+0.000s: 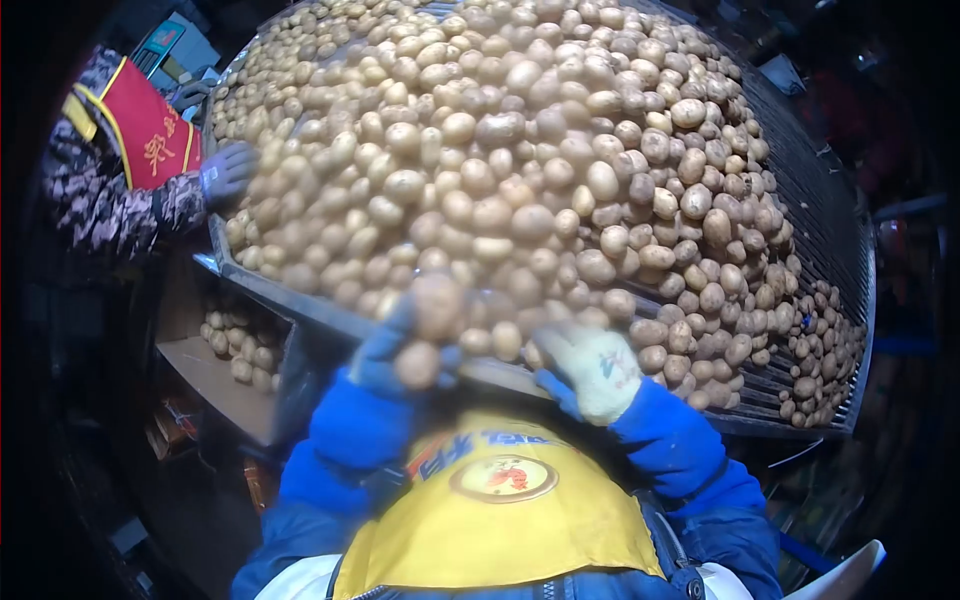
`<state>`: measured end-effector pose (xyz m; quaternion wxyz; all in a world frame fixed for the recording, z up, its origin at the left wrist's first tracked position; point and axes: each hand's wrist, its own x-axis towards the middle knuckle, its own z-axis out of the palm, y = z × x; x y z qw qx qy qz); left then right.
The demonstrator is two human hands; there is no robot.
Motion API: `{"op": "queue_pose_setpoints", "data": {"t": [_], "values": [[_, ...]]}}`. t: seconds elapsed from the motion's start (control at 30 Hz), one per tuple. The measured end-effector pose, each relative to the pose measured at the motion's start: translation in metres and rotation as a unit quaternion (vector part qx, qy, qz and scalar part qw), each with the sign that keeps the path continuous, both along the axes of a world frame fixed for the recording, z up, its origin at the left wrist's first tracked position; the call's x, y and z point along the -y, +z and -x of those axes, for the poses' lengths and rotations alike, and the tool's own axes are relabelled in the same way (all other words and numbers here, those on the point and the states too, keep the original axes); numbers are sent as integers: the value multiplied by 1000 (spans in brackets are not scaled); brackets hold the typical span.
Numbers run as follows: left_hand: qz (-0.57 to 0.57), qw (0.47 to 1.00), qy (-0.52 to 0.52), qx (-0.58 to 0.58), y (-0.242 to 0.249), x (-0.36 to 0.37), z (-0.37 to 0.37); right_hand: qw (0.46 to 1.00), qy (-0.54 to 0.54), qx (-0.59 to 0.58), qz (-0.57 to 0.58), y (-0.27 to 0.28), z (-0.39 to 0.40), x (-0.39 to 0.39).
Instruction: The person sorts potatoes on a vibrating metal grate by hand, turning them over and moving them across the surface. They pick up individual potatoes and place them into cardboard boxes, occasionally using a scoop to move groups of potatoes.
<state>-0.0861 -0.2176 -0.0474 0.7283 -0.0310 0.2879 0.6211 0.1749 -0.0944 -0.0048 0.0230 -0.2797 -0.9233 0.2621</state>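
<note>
Potatoes (590, 265) lie heaped over a wide sorting table in front of me. At the table's near edge, my left hand (380, 355), in a blue-palmed glove, is turned palm up with its fingers curled around a potato (418, 365). Another potato (438, 305), blurred, is just above these fingers. My right hand (595, 372) wears a white-backed glove with blue on the thumb side. It rests palm down by the near potatoes, fingers reaching forward and thumb apart; no held potato shows. Part of its fingertips is blurred.
Across the left corner, another person's gloved hand (228, 175) rests by the potatoes. Below it stands an open box (215, 375) with several potatoes inside. Dark slats (815, 190) of the table show along the right side. My yellow apron (500, 530) is close to the near edge.
</note>
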Motion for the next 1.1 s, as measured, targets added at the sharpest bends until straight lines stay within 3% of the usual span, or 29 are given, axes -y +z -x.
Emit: {"op": "queue_pose_setpoints", "data": {"t": [0.03,0.07,0.17,0.23,0.27,0.37,0.5,0.53,0.57,0.6,0.63,0.67,0.7,0.73,0.8,0.87,0.93,1.03,1.1], "values": [[-13,996,80,47,6,7,10,999,2,35,-8,0,5,3],[-49,994,72,64,-4,23,39,999,2,40,-6,-4,7,5],[9,972,220,-82,-11,84,117,997,-21,76,21,-7,13,9],[117,868,342,-340,7,102,140,989,-48,121,65,2,25,15],[162,797,329,-480,15,111,151,990,-69,99,69,0,26,19],[167,676,288,-657,-9,158,215,990,-119,43,65,-20,23,26],[-1,840,303,-451,-10,135,173,992,-116,56,8,-30,20,25],[9,885,364,-289,-2,108,140,991,-112,71,-11,-29,23,26],[-60,935,334,-106,-26,103,136,991,-115,55,-43,-34,24,29],[-29,911,285,-295,-55,97,121,989,-118,40,-75,-42,24,32],[-51,931,242,-267,-57,87,106,986,-121,23,-108,-46,24,34],[-71,948,197,-240,-58,77,91,989,-138,38,-37,-37,25,30],[-138,978,154,10,-43,66,79,986,-153,53,33,-21,25,23],[-102,983,147,-46,-34,62,65,978,-166,68,103,-12,24,18],[-24,978,135,-158,-23,63,40,973,-187,42,129,-21,13,9],[7,979,119,-165,-20,63,36,972,-187,46,138,-29,9,6],[53,987,135,-62,-17,61,36,974,-168,82,127,-17,18,9],[71,986,126,-81,-19,63,31,975,-182,102,75,-13,35,20],[67,977,119,-164,-19,61,24,974,-189,101,70,-20,37,19]]}}
